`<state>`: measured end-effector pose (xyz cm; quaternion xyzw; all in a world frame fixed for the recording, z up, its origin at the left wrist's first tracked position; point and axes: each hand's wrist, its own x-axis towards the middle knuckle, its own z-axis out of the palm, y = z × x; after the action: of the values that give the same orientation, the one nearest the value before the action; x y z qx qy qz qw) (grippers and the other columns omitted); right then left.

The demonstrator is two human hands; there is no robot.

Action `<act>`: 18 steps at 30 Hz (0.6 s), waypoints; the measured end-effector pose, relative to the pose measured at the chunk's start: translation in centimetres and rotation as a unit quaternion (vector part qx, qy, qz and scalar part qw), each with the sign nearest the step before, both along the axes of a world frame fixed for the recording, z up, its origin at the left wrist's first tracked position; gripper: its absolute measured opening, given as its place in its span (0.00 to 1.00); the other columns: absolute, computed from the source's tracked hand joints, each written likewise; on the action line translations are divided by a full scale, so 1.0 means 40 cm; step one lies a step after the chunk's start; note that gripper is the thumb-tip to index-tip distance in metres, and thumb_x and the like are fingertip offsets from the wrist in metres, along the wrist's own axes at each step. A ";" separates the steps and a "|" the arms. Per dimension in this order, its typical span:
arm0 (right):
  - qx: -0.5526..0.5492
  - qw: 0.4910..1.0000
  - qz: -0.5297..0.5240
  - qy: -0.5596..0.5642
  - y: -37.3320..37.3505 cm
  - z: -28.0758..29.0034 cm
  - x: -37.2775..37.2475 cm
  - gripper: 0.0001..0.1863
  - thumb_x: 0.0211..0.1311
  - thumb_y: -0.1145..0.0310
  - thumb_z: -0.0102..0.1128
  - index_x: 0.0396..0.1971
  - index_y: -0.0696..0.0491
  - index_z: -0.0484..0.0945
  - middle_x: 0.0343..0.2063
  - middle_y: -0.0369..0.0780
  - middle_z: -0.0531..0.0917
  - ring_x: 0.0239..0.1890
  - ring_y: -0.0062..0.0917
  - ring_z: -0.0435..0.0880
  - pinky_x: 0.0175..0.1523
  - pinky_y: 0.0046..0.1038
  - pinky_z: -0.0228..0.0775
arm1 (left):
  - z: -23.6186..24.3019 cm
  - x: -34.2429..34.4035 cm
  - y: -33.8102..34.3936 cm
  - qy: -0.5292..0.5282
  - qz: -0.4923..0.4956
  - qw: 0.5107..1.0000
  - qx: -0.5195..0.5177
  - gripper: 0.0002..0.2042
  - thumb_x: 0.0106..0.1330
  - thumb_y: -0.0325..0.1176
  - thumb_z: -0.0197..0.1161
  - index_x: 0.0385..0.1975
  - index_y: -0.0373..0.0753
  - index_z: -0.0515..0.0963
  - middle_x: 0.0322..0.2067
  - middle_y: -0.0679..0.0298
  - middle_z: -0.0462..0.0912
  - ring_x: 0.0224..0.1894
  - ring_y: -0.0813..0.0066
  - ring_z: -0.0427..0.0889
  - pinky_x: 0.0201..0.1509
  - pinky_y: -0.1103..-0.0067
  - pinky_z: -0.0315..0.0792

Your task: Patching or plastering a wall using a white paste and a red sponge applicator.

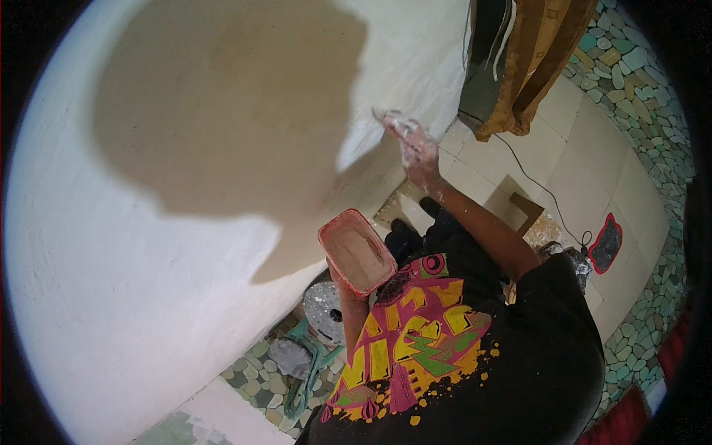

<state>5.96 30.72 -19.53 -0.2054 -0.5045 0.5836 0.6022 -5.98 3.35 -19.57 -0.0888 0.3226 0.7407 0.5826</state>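
My left hand [338, 279] holds a red rectangular tub [379, 237] from below and the side, close to my body; most of its fingers are hidden. Pale, smooth paste [357, 252] lies inside the tub. Raised near the white wall [245, 297], my right hand [417, 150] is smeared with white. Its fingers are closed, and a small greyish tip shows beyond them, too small to name. Whether that tip touches the wall I cannot tell. A large shadow falls across the wall.
A brown curtain [530, 67] hangs by an opening at the far right. On the tiled floor lie a cable [540, 180] and a red-edged dark mat [607, 245], near a wooden piece [528, 213]. A speckled grey round object [320, 305] and a green bag [300, 393] sit below the wall.
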 end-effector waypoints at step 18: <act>0.534 0.729 -0.073 -0.421 0.391 -0.131 0.209 0.34 0.54 0.67 0.62 0.64 0.34 0.70 0.68 0.38 0.68 0.69 0.39 0.66 0.73 0.43 0.60 | -0.056 0.024 0.109 0.011 0.009 0.999 -0.034 0.32 0.69 0.61 0.50 0.65 0.44 0.68 0.58 0.57 0.77 0.56 0.53 0.79 0.56 0.55 0.77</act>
<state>14.33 46.36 -24.78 -0.1106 -0.9182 0.0255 0.3794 -5.02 7.73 -21.79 -0.1033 0.3532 0.7353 0.5692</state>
